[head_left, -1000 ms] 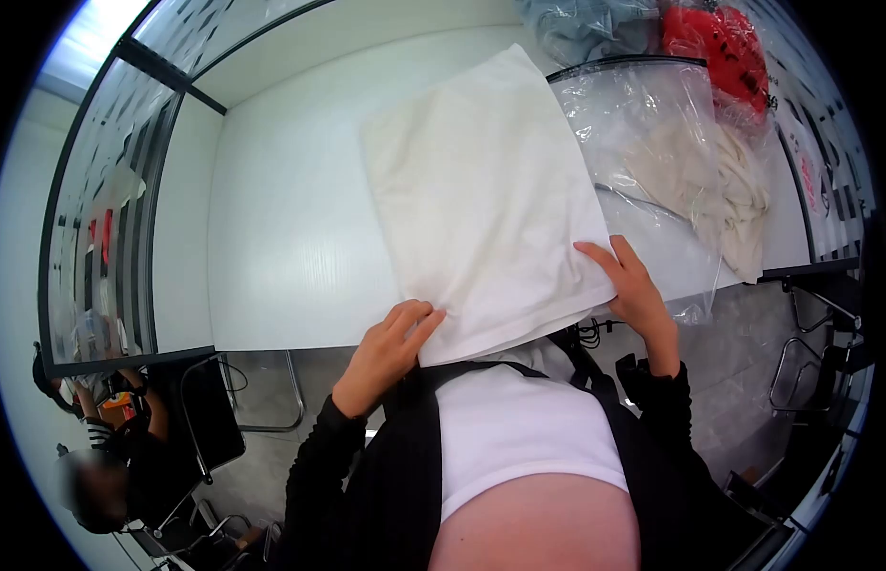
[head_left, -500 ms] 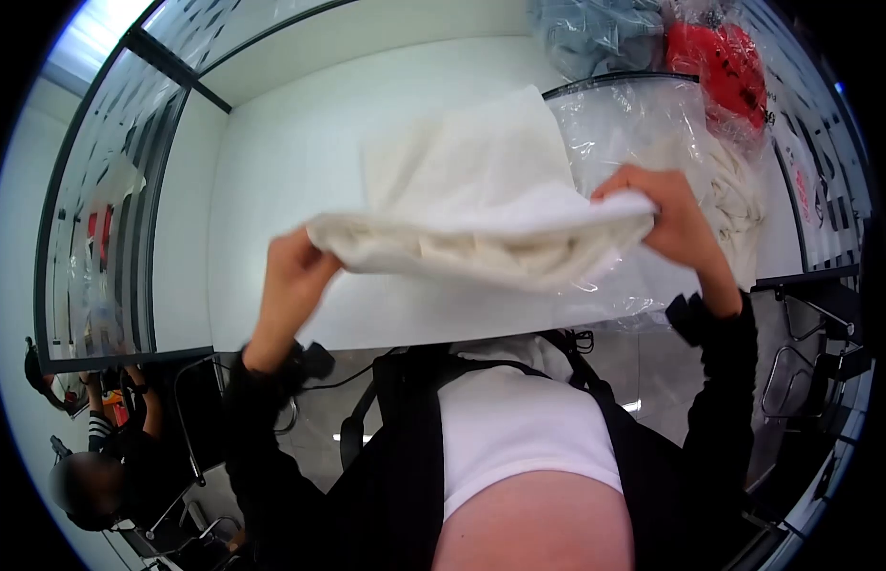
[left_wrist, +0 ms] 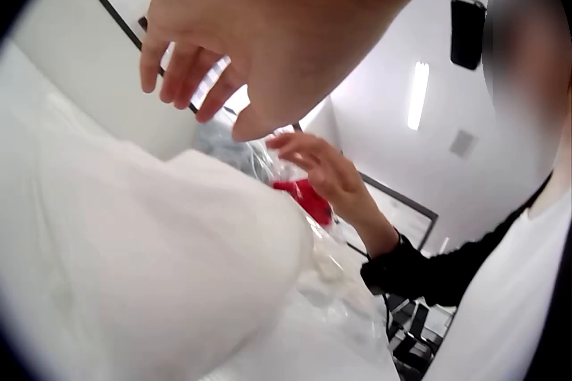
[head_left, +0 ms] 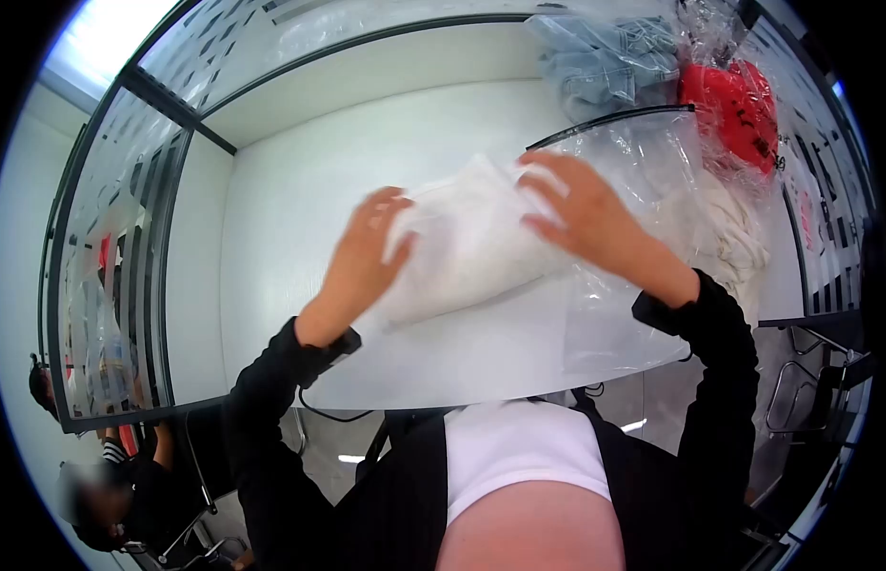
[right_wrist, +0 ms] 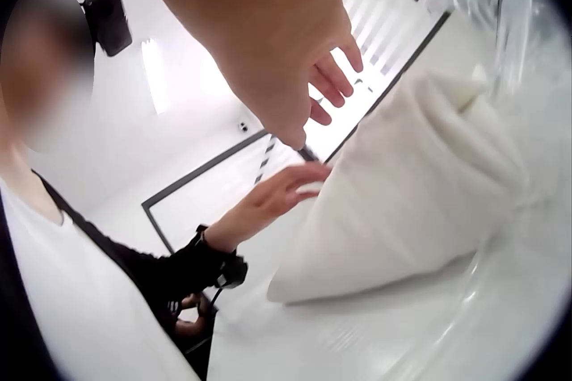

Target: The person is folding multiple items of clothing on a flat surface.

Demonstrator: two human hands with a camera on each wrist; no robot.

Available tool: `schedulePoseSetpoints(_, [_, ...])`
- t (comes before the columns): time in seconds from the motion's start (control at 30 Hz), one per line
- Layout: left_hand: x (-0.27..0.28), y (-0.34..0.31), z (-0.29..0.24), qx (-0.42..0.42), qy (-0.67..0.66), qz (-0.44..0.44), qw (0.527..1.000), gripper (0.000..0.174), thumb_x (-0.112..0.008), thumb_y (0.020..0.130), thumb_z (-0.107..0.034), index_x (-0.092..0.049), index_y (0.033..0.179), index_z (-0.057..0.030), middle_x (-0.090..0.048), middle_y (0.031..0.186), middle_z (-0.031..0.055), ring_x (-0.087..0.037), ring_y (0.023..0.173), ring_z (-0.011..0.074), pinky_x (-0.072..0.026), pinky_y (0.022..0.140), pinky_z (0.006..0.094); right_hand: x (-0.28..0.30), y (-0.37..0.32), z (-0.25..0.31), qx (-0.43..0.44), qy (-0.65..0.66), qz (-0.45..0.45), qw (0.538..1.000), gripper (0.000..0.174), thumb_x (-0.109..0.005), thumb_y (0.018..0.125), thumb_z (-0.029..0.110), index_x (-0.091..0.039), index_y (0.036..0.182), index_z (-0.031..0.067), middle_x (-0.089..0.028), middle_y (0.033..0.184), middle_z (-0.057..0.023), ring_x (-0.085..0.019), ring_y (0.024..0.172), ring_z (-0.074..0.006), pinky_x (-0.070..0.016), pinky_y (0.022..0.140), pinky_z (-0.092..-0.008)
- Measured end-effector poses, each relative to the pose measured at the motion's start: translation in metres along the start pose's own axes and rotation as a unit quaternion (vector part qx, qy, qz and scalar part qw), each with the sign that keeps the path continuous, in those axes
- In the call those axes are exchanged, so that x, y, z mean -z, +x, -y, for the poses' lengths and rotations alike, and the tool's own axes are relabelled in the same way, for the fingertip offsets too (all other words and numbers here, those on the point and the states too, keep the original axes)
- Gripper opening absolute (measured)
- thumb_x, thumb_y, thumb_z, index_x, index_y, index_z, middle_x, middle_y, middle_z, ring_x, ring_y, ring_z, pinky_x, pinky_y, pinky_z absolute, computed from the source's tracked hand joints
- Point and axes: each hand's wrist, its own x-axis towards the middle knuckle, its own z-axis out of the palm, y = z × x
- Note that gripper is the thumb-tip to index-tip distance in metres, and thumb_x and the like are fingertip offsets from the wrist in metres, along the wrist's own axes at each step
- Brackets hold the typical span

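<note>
A folded white cloth lies in a compact bundle on the white table. In the head view my left hand is at the cloth's left side, fingers parted and bent a little. My right hand hovers at its right side with fingers spread. The left wrist view shows my left hand above the cloth, holding nothing. From the right wrist view, my right hand is raised clear of the cloth, whose upper right end shows loose folds. Whether the left fingertips touch the cloth, I cannot tell.
A clear plastic bag with a black top edge lies right of the cloth, beside cream fabric. Bagged blue clothing and a red bagged item are at the back right. Low panels border the table; another person sits at lower left.
The cloth was spread flat, then lifted and folded over by both hands; now it lies as a smaller bundle. Both hands have let go of its edges and moved forward.
</note>
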Motion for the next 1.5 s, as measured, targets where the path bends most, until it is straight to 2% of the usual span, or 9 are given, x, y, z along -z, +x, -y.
schedulePoseSetpoints(0.2, [-0.053, -0.001, 0.004, -0.143, 0.049, 0.157, 0.976, 0.055, -0.052, 0.084, -0.026, -0.032, 0.131, -0.0073, -0.027, 0.137, 0.0135, -0.029, 0.125, 0.0294, -0.0245, 0.102, 0.04, -0.059, -0.02, -0.006, 0.045, 0.001, 0.188, 0.981, 0.059, -0.049, 0.082, 0.047, -0.039, 0.126, 0.0094, -0.032, 0.135, -0.0093, -0.03, 0.125, -0.0227, -0.0204, 0.102, -0.0449])
schedulePoseSetpoints(0.5, [-0.041, -0.01, 0.018, -0.081, 0.097, 0.232, 0.964, 0.063, -0.05, 0.083, -0.042, -0.027, 0.136, -0.0168, -0.015, 0.143, 0.0099, -0.016, 0.132, 0.0269, -0.0127, 0.106, 0.0411, -0.045, -0.054, -0.04, -0.105, 0.011, 0.247, 0.963, 0.061, -0.044, 0.083, 0.052, -0.028, 0.135, 0.0228, -0.016, 0.143, -0.0033, -0.015, 0.132, -0.0246, -0.0133, 0.106, -0.0447])
schedulePoseSetpoints(0.83, [-0.029, -0.019, 0.045, 0.034, 0.137, 0.201, 0.969, 0.09, -0.061, 0.066, -0.059, -0.024, 0.136, -0.0167, -0.009, 0.143, 0.0152, -0.01, 0.131, 0.0343, -0.0088, 0.101, 0.0555, -0.015, -0.075, -0.042, -0.155, -0.013, 0.198, 0.968, 0.057, -0.053, 0.082, 0.034, -0.034, 0.131, 0.0134, -0.027, 0.137, -0.0139, -0.026, 0.126, -0.0324, -0.0205, 0.104, -0.0434])
schedulePoseSetpoints(1.0, [-0.016, 0.03, 0.051, 0.018, 0.103, 0.169, 0.98, 0.074, -0.061, 0.076, -0.044, -0.029, 0.13, -0.0045, -0.031, 0.132, 0.0227, -0.028, 0.124, 0.0334, -0.0232, 0.102, 0.0392, 0.022, -0.082, -0.018, -0.173, -0.058, 0.113, 0.977, 0.049, -0.061, 0.075, 0.024, -0.046, 0.119, 0.0085, -0.038, 0.128, -0.0145, -0.038, 0.115, -0.0331, -0.0314, 0.096, -0.0427])
schedulePoseSetpoints(1.2, [-0.038, 0.075, 0.024, -0.151, 0.111, 0.142, 0.972, 0.075, -0.059, 0.076, -0.048, -0.03, 0.129, -0.0035, -0.029, 0.131, 0.025, -0.027, 0.123, 0.0377, -0.0232, 0.1, 0.0476, 0.055, -0.167, -0.046, -0.42, -0.365, -0.029, 0.83, 0.079, -0.069, 0.068, 0.039, -0.031, 0.13, 0.0069, -0.035, 0.125, -0.0274, -0.035, 0.116, -0.0415, -0.0328, 0.095, -0.043])
schedulePoseSetpoints(1.3, [-0.057, 0.085, -0.022, -0.218, 0.085, 0.146, 0.961, 0.09, -0.063, 0.069, -0.054, -0.02, 0.136, -0.0113, -0.016, 0.137, 0.0251, -0.019, 0.126, 0.0426, -0.0212, 0.097, 0.0583, 0.08, -0.198, -0.049, -0.536, -0.146, 0.003, 0.831, 0.074, -0.07, 0.07, 0.031, -0.033, 0.127, 0.0017, -0.052, 0.101, -0.0173, -0.052, 0.091, -0.027, -0.0413, 0.081, -0.035])
schedulePoseSetpoints(1.33, [-0.062, 0.085, -0.04, -0.236, 0.096, 0.161, 0.954, 0.095, -0.065, 0.066, -0.054, -0.017, 0.137, -0.0124, -0.011, 0.138, 0.0253, -0.018, 0.126, 0.0436, -0.0214, 0.096, 0.0595, 0.091, -0.195, -0.044, -0.581, 0.078, -0.003, 0.81, 0.054, -0.066, 0.073, 0.019, -0.044, 0.118, -0.0019, -0.055, 0.083, -0.0095, -0.053, 0.079, -0.0171, -0.0414, 0.074, -0.0301])
schedulePoseSetpoints(1.43, [-0.068, 0.083, -0.106, -0.272, 0.133, 0.223, 0.927, 0.101, -0.072, 0.061, -0.046, -0.014, 0.138, -0.0147, 0.003, 0.141, 0.0209, -0.01, 0.129, 0.0417, -0.0256, 0.099, 0.0514, 0.108, -0.185, -0.029, -0.445, 0.315, 0.045, 0.837, 0.034, -0.062, 0.076, 0.012, -0.054, 0.106, -0.0012, -0.06, 0.083, -0.0111, -0.055, 0.08, -0.0153, -0.0415, 0.078, -0.0269])
schedulePoseSetpoints(1.5, [-0.096, 0.077, -0.129, -0.346, -0.095, 0.154, 0.921, 0.099, -0.073, 0.062, -0.036, -0.014, 0.137, -0.0137, -0.016, 0.135, 0.026, -0.027, 0.119, 0.0449, -0.0339, 0.092, 0.049, 0.113, -0.152, 0.0, -0.287, 0.385, 0.062, 0.875, 0.031, -0.061, 0.077, 0.012, -0.056, 0.106, 0.0009, -0.059, 0.088, -0.0119, -0.054, 0.086, -0.0192, -0.0404, 0.081, -0.0293])
